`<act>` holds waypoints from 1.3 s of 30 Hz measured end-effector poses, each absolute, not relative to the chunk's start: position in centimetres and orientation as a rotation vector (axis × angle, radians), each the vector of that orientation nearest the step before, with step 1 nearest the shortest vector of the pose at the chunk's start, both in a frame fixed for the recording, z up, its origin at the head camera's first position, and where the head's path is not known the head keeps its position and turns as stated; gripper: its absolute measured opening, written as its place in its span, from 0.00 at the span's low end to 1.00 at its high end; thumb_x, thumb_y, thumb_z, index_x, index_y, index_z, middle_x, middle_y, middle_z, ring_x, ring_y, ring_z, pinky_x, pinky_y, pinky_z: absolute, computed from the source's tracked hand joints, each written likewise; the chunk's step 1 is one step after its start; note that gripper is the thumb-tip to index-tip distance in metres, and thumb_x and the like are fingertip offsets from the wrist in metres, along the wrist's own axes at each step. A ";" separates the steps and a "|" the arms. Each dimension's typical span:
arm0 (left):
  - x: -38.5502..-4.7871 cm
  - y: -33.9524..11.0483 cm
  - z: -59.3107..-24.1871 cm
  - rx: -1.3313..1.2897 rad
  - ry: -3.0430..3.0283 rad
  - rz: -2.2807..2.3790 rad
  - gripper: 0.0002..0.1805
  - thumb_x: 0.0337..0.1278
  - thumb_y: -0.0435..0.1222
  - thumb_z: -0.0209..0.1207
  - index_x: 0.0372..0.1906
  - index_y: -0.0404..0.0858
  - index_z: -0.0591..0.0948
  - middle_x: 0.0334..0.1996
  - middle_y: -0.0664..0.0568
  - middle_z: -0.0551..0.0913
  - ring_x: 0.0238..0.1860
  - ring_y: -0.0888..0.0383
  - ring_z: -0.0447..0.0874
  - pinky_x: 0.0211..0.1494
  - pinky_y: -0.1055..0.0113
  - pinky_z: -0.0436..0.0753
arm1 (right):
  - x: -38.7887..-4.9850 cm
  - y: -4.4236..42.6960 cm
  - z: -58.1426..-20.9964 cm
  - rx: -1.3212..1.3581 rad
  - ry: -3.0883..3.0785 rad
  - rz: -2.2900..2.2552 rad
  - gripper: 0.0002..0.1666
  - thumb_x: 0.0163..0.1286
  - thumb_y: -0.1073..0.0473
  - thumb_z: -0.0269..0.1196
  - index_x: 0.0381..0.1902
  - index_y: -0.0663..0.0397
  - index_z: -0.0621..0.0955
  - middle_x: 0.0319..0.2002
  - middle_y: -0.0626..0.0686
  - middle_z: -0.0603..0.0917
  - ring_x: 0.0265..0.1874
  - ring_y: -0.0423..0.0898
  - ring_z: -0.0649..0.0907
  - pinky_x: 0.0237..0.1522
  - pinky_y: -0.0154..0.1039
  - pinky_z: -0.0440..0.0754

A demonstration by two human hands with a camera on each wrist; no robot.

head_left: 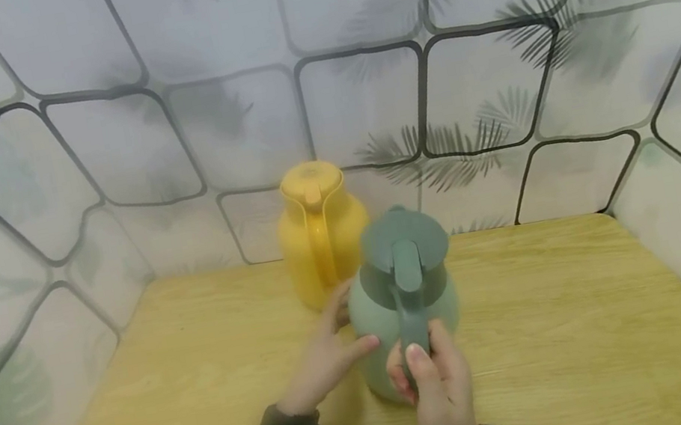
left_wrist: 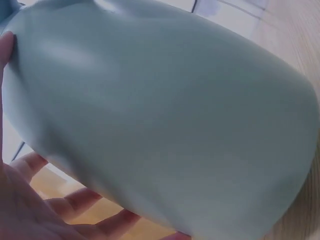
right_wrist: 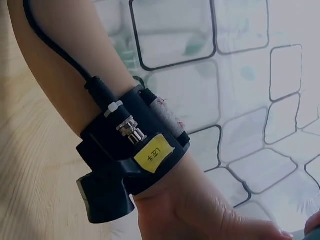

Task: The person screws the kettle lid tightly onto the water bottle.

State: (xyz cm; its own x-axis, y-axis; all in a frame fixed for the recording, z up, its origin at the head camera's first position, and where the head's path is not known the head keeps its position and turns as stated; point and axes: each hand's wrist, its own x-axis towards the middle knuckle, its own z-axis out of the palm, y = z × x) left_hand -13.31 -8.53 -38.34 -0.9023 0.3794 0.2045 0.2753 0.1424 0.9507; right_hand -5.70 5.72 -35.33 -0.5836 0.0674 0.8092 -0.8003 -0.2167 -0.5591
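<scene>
A green vacuum jug (head_left: 370,321) with a darker grey-green lid (head_left: 415,230) stands on the wooden table, its handle (head_left: 411,310) toward me. My right hand (head_left: 442,400) grips the lower part of that handle, thumb on top. Around the jug's left side curves my left hand (head_left: 325,359), thumb on the near side and fingers reaching toward the back. In the left wrist view the jug's smooth body (left_wrist: 165,115) fills most of the picture, with the left fingers spread along its surface. The jug's far side is hidden.
Just behind and left of the green jug stands a yellow vacuum jug (head_left: 301,257), partly covered by it. A patterned wall covering (head_left: 362,102) borders the table (head_left: 572,323) at the back and sides. A black camera band (right_wrist: 135,145) circles the left wrist.
</scene>
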 end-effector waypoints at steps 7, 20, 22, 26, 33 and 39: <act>-12.3 -11.2 -37.7 0.630 2.291 1.902 0.45 0.50 0.33 0.67 0.73 0.51 0.58 0.69 0.49 0.62 0.61 0.40 0.66 0.52 0.46 0.75 | -5.0 3.0 -35.1 0.931 -1.393 1.914 0.11 0.60 0.84 0.32 0.32 0.72 0.60 0.17 0.56 0.65 0.11 0.45 0.63 0.10 0.30 0.63; -11.0 -15.8 -38.1 0.645 2.341 1.950 0.44 0.50 0.29 0.65 0.72 0.48 0.58 0.69 0.48 0.61 0.65 0.37 0.61 0.57 0.36 0.66 | -4.2 -1.1 -35.7 0.950 -1.401 2.018 0.13 0.60 0.86 0.37 0.37 0.71 0.63 0.18 0.57 0.65 0.13 0.48 0.64 0.12 0.30 0.63; -10.9 -16.2 -38.4 0.611 2.331 1.949 0.44 0.51 0.28 0.64 0.73 0.48 0.58 0.70 0.47 0.59 0.66 0.37 0.58 0.57 0.36 0.66 | -4.2 -1.4 -35.9 0.953 -1.401 2.019 0.13 0.60 0.86 0.37 0.37 0.71 0.63 0.18 0.57 0.66 0.13 0.48 0.64 0.13 0.30 0.64; -10.9 -16.8 -39.2 0.592 2.322 1.955 0.44 0.53 0.28 0.62 0.74 0.46 0.55 0.71 0.42 0.56 0.66 0.34 0.56 0.57 0.35 0.66 | -4.5 -1.8 -36.5 0.967 -1.400 2.032 0.13 0.60 0.86 0.37 0.38 0.71 0.63 0.18 0.58 0.65 0.14 0.49 0.65 0.14 0.31 0.65; -11.4 -17.3 -40.6 0.609 2.347 1.946 0.43 0.56 0.30 0.62 0.74 0.47 0.55 0.71 0.40 0.57 0.66 0.33 0.56 0.56 0.31 0.62 | -5.1 -2.0 -37.4 1.010 -1.420 1.998 0.14 0.60 0.87 0.38 0.38 0.72 0.63 0.18 0.57 0.66 0.14 0.49 0.66 0.15 0.31 0.67; -12.0 -17.6 -41.6 0.602 2.389 1.916 0.42 0.55 0.30 0.62 0.73 0.46 0.56 0.70 0.40 0.58 0.66 0.33 0.57 0.57 0.29 0.59 | -5.5 -2.1 -38.0 1.035 -1.403 2.002 0.14 0.60 0.87 0.36 0.39 0.73 0.63 0.19 0.58 0.66 0.14 0.50 0.66 0.14 0.32 0.67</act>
State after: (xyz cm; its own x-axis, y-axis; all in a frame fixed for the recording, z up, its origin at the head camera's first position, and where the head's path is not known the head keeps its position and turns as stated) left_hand -11.97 -17.59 -41.58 -0.9253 0.3078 0.2214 0.2829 0.1716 0.9437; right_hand -5.49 -2.08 -37.96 -0.5978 -0.0355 0.8009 -0.7407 -0.3576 -0.5688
